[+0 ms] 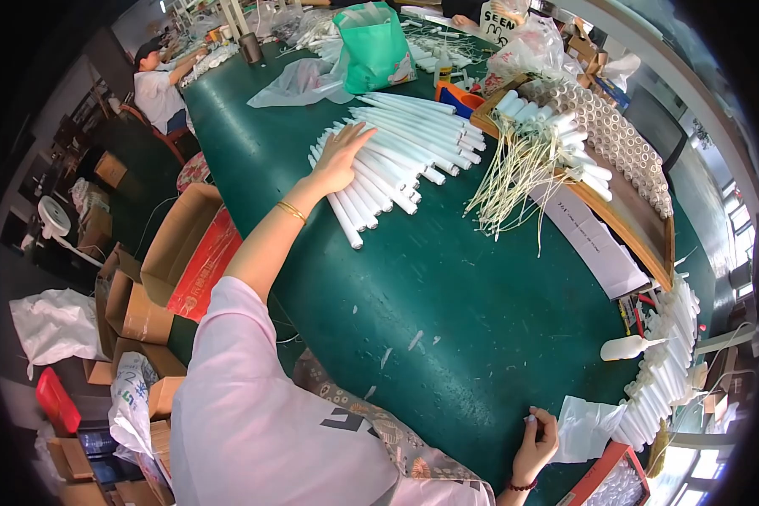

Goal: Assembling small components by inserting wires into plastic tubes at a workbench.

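A fanned pile of long white tubes lies on the green table. Across its left side rests my left hand, fingers stretched out and spread over the tubes, gripping none of them. My right hand is low at the table's near edge, its fingers loosely curled with a gap at the thumb, and nothing shows in it. Beside it is a thin white plastic sheet or bag, and a stack of short white tubes curves up along the right edge.
A wooden tray on the right holds many clear tubes and white tubes with pale strings. Nearby lie a white squeeze bottle and a paper sheet. A green bag stands farther back. Cardboard boxes crowd the left; another person sits far left.
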Tool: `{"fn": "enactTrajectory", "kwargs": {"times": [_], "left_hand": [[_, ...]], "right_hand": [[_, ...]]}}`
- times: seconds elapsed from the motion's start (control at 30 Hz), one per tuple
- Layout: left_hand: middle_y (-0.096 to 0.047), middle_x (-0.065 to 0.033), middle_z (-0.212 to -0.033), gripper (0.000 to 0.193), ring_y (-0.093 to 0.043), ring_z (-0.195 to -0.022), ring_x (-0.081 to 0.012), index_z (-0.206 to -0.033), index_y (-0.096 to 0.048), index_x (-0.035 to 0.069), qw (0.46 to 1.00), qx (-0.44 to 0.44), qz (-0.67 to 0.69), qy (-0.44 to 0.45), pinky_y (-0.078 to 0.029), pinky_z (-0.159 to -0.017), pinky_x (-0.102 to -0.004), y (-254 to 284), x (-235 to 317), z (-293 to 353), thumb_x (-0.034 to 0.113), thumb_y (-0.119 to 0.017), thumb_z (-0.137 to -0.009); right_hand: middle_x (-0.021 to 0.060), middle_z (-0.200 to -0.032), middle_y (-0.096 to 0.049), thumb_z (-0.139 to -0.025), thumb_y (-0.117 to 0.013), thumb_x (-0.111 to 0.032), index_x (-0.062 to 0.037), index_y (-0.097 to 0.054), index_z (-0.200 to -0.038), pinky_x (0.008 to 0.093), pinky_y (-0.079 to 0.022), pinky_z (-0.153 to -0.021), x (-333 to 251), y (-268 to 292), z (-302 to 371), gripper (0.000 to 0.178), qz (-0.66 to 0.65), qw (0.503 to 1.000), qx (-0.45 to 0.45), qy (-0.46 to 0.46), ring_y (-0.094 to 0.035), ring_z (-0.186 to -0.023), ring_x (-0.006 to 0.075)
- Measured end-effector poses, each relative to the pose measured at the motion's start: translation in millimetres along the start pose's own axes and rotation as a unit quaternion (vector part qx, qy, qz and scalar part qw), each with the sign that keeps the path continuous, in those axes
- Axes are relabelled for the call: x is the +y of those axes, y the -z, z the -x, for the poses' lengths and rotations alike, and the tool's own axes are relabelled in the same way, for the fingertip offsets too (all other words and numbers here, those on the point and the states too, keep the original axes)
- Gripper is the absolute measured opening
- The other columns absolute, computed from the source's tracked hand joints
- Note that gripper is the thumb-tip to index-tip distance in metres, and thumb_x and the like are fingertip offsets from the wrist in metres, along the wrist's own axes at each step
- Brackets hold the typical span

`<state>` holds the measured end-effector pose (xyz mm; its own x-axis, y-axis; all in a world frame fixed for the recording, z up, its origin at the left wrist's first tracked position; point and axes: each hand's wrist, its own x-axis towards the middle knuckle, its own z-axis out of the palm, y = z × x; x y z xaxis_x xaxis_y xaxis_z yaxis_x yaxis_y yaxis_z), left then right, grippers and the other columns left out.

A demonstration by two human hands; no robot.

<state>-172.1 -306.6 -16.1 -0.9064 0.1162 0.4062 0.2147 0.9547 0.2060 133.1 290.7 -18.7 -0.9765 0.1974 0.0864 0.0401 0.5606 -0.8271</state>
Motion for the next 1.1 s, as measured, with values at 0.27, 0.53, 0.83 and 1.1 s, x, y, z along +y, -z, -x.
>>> {"fn": "enactTrajectory", "kwargs": {"times": [0.27,0.53,0.83,1.1], "left_hand": [[-0.04,-0.0185,-0.167,0.09,-0.029,-0.16,-0.0382,-0.158,-0.049,0.012,0.985,0.142,0.081,0.05,-0.025,-0.131,-0.0441,5.7,-3.1,75.6,-0.02,-0.051,-0.074],[-0.009,-0.0323,-0.175,0.118,-0.011,-0.163,-0.0482,-0.171,-0.023,0.012,0.966,0.076,0.202,0.144,-0.019,-0.131,-0.0553,46.3,97.3,172.5,0.026,-0.094,-0.078],[-0.011,-0.035,-0.172,0.1,-0.012,-0.158,-0.059,-0.167,-0.029,0.015,0.986,0.052,0.061,0.143,-0.026,-0.115,-0.0816,-7.5,78.0,114.7,0.039,-0.086,-0.088],[-0.02,-0.0308,-0.172,0.094,-0.021,-0.16,-0.0496,-0.168,-0.03,0.016,0.984,0.017,0.045,0.169,-0.023,-0.115,-0.082,-8.0,71.2,98.2,0.054,-0.075,-0.094]], "right_hand": [[0.0055,-0.097,-0.071,-0.097,-0.061,0.008,0.0022,-0.071,-0.105,0.0258,-0.049,-0.078,-3.0,-2.1,-1.3,0.014,0.006,1.0,-0.006,0.01,-0.061,-0.083,0.0127],[0.0062,-0.1,-0.071,-0.097,-0.06,0.008,0.0021,-0.07,-0.104,0.0262,-0.049,-0.078,2.3,-5.6,-1.1,0.014,0.018,1.0,0.002,0.025,-0.061,-0.086,0.0137],[0.0106,-0.099,-0.069,-0.095,-0.061,0.009,0.0032,-0.071,-0.103,0.0292,-0.05,-0.08,-11.2,0.3,1.5,0.015,0.03,0.997,-0.029,0.064,-0.064,-0.088,0.0198],[0.0119,-0.097,-0.068,-0.093,-0.062,0.01,0.0029,-0.071,-0.102,0.0317,-0.05,-0.081,-9.8,3.6,0.4,0.014,0.023,0.997,-0.035,0.072,-0.066,-0.089,0.0239]]}}
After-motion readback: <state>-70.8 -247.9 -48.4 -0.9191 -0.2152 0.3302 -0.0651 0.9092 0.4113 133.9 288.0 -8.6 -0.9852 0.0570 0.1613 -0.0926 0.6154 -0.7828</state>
